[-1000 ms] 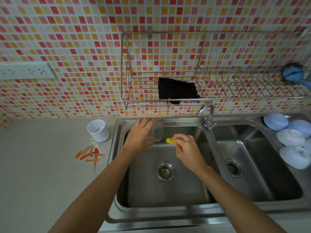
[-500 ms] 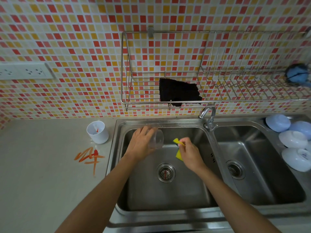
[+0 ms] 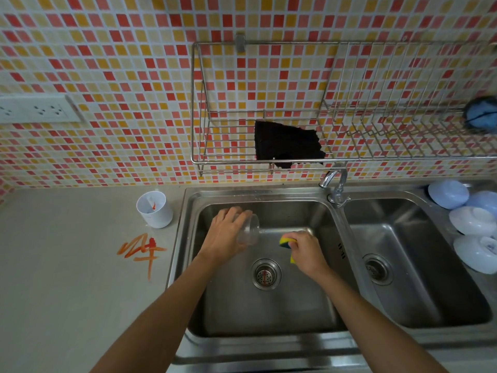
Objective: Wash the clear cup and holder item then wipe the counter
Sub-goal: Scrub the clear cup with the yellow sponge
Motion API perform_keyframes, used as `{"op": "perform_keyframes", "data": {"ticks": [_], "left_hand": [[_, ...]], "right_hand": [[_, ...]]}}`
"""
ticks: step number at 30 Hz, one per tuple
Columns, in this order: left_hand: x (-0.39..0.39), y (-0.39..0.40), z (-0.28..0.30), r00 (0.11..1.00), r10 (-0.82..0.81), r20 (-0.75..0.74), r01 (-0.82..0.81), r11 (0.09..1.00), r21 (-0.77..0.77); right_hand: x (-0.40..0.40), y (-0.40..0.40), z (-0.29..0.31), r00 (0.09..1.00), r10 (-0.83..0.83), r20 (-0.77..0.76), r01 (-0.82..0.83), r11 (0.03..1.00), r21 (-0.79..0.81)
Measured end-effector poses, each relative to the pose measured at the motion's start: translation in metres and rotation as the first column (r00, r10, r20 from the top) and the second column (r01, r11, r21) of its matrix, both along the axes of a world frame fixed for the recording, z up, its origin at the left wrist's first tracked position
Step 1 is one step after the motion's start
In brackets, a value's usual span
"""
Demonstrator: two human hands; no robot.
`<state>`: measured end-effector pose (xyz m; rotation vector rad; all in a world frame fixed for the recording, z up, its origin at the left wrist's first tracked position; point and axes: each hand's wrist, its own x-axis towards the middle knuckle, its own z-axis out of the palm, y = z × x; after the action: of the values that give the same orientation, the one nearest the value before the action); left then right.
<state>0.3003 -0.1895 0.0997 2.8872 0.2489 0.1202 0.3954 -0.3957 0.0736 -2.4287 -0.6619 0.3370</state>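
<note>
Over the left sink basin [image 3: 269, 316] my left hand [image 3: 226, 238] grips the clear cup [image 3: 248, 230], tipped on its side with its mouth toward the right. My right hand [image 3: 306, 251] holds a yellow sponge [image 3: 284, 242] a short way right of the cup, apart from it. The white holder [image 3: 154, 208], with an orange-red smear inside, stands on the grey counter [image 3: 67, 292] left of the sink. Orange-red streaks [image 3: 142, 250] mark the counter in front of the holder.
The faucet [image 3: 334, 184] stands between the two basins, with no water visible. A wire rack [image 3: 269, 160] on the tiled wall holds a black cloth [image 3: 285, 142] and a blue scrubber [image 3: 481, 115]. Several white and pale blue bowls [image 3: 473, 224] sit upside down at the right. A wall socket [image 3: 37, 109] is at left.
The water that ran from the faucet a second ago has stopped. My right hand with the sponge has drawn away from the cup, which has moved slightly lower over the basin.
</note>
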Motion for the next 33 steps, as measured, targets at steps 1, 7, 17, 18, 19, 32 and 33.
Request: {"op": "perform_keyframes", "data": {"ticks": [1,7,17,18,19,32,33], "left_hand": [[-0.001,-0.001,0.0,1.0,-0.003,0.017,0.003,1.0,0.0],[-0.003,-0.003,-0.01,0.999,0.031,-0.023,-0.03,0.997,0.076],[-0.011,0.0,-0.019,0.986,-0.047,-0.158,0.118,0.871,0.477],[-0.011,0.002,-0.02,0.991,-0.013,-0.132,0.073,0.884,0.462],[-0.011,0.005,-0.021,0.994,0.024,-0.108,0.026,0.899,0.438],[-0.016,0.015,-0.015,0.99,0.142,-0.011,-0.136,0.968,0.212],[-0.016,0.015,-0.015,0.99,0.143,-0.007,-0.139,0.97,0.198]], "right_hand": [[-0.001,-0.002,-0.001,1.0,-0.005,0.009,0.005,1.0,0.012],[-0.002,-0.007,-0.008,1.0,0.008,-0.022,-0.006,0.997,0.071],[-0.005,-0.005,0.002,0.999,-0.046,0.02,0.042,0.989,0.144],[-0.008,-0.002,0.011,0.996,-0.061,0.073,0.045,0.979,0.201],[-0.011,0.002,0.025,0.987,-0.08,0.14,0.039,0.961,0.275],[0.032,0.131,0.206,0.907,-0.103,0.408,-0.104,0.885,0.454],[0.041,0.142,0.206,0.924,-0.069,0.377,-0.085,0.922,0.378]]}}
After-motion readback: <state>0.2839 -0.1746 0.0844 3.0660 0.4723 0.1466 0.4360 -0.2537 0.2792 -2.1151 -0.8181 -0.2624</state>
